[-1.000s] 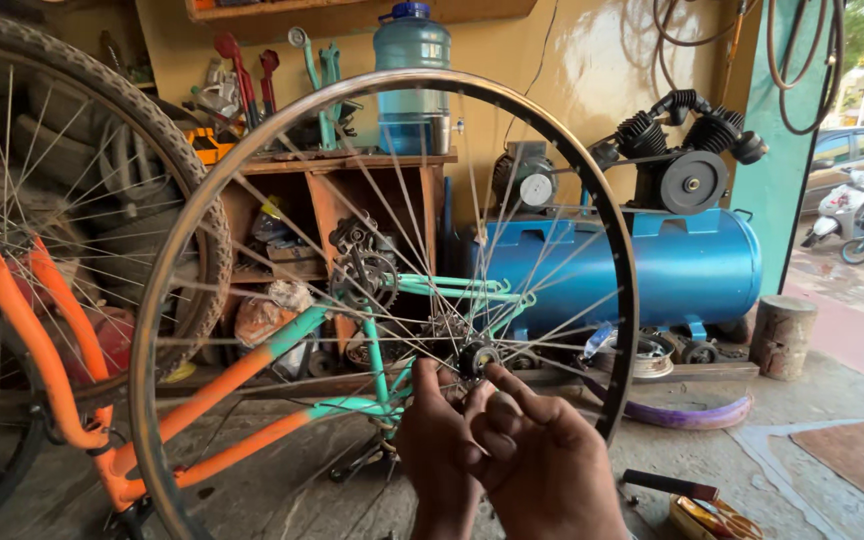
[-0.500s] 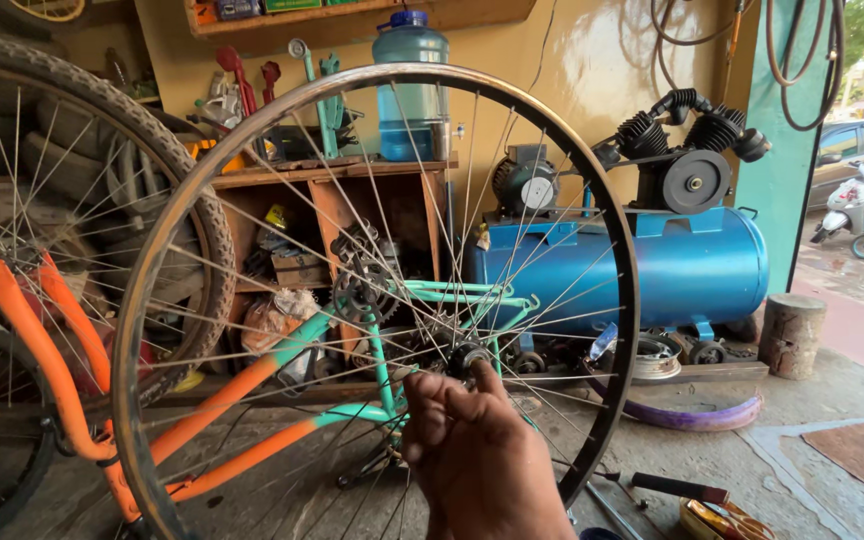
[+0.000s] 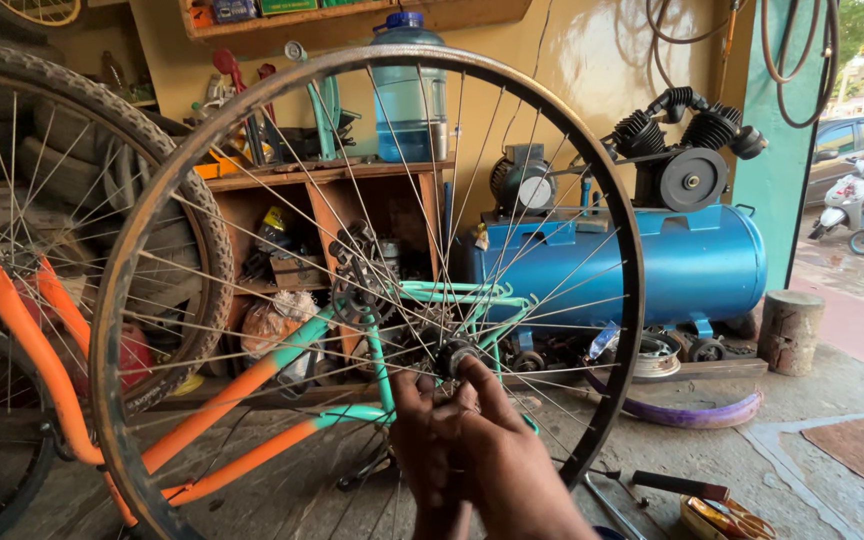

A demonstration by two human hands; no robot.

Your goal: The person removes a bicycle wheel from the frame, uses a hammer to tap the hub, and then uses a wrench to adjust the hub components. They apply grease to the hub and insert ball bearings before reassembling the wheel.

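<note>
Left hand (image 3: 422, 440) mostly hidden behind the right hand (image 3: 512, 470), both wrists cut off at six o'clock, hub (image 3: 452, 355) half covered by fingertips, grip unclear, tyred wheel (image 3: 72, 130) cropped at nine o'clock

Qty: 1 bare wheel rim (image 3: 612, 250), 1 tyred wheel (image 3: 192, 190), 1 blue compressor tank (image 3: 692, 265), 1 water jug (image 3: 410, 95), 2 hands (image 3: 472, 450).

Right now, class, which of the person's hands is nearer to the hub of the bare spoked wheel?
The right hand. Its fingertips reach up to the hub and touch it from below. The left hand sits lower and to the left, among the spokes, slightly farther from the hub.
</note>
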